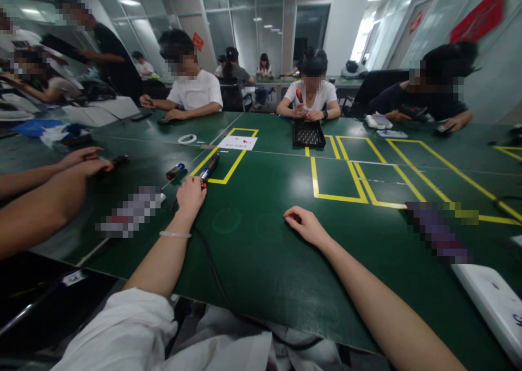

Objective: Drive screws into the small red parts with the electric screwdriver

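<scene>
My left hand [191, 198] rests on the green table with its fingers curled at the near end of a slim black tool [210, 167] with a blue-and-silver band and an orange bit; its exact kind is unclear. Just left of that lies a short blue-and-black cylinder [175, 171], apart from the hand. A black cable [212, 267] runs from near my left wrist down over the table edge. My right hand [305, 225] lies on the table with fingers loosely curled, and nothing shows in it.
Yellow tape outlines [340, 198] mark the green tabletop [261, 273]. A paper sheet [238, 142] and a tape roll [187, 139] lie ahead. Pixelated phone-like objects flank me, with a white power bank [491, 300] at right. A neighbour's arms [49, 202] reach in from the left. Across sits a person with a black tray [309, 135].
</scene>
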The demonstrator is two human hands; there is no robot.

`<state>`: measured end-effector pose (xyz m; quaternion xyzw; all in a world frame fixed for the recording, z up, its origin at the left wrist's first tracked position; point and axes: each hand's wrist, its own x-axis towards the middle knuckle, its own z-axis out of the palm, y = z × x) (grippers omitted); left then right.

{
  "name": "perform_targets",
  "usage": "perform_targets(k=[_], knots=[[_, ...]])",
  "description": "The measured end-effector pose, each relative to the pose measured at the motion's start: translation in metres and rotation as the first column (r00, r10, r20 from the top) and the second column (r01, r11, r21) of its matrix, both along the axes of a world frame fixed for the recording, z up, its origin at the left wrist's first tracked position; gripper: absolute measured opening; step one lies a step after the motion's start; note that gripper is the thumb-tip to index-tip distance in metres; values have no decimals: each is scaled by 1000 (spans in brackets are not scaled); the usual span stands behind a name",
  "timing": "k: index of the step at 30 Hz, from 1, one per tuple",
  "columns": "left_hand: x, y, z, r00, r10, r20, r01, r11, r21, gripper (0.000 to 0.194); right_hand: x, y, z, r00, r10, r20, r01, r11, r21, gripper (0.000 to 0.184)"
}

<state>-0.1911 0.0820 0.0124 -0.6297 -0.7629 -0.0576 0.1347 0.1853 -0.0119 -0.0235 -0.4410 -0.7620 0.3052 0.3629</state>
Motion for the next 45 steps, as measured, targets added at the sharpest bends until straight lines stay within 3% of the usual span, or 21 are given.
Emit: perform_targets(k=[8,12,14,16,18,20,24,27,31,35,40,45], knots=[[5,-1,-3,997,-17,77,6,989,146,35,0,0,0,1000,7,-20,-8,1000,-20,12],[27,-4,9,969,-148,200,102,969,224,33,0,0,2,1000,3,-26,-4,999,-31,12],[53,-12,15,899,-267,347,214,959,183,32,0,0,2,1000,2,-29,-2,999,-32,11],[87,-24,19,758,-439,482,424,894,148,31,0,0,1,999,4,-34,-5,1000,-31,11],[123,-39,20,587,-603,540,657,745,117,31,1,-1,-1,999,17,-51,-18,999,-29,13],[152,-53,19,491,-674,552,778,625,72,31,1,-1,-2,996,42,-84,-44,999,-27,19],[178,-70,14,328,-618,715,881,474,6,41,1,-2,0,986,113,-119,-117,993,-27,37],[177,-72,8,220,-483,847,906,423,6,55,0,-2,1,984,160,-77,-161,987,-6,29],[174,-69,-2,162,-391,906,899,437,28,59,-1,-2,0,984,174,-48,-174,985,-1,14],[173,-66,-11,144,-365,920,855,514,70,52,-2,-2,-1,990,121,-75,-124,991,-38,14],[174,-69,-11,112,-470,876,810,554,193,30,-1,-1,-1,992,69,-102,-76,995,-70,15],[175,-73,-5,155,-513,844,805,561,193,19,0,-1,-4,989,61,-136,-74,993,-94,18]])
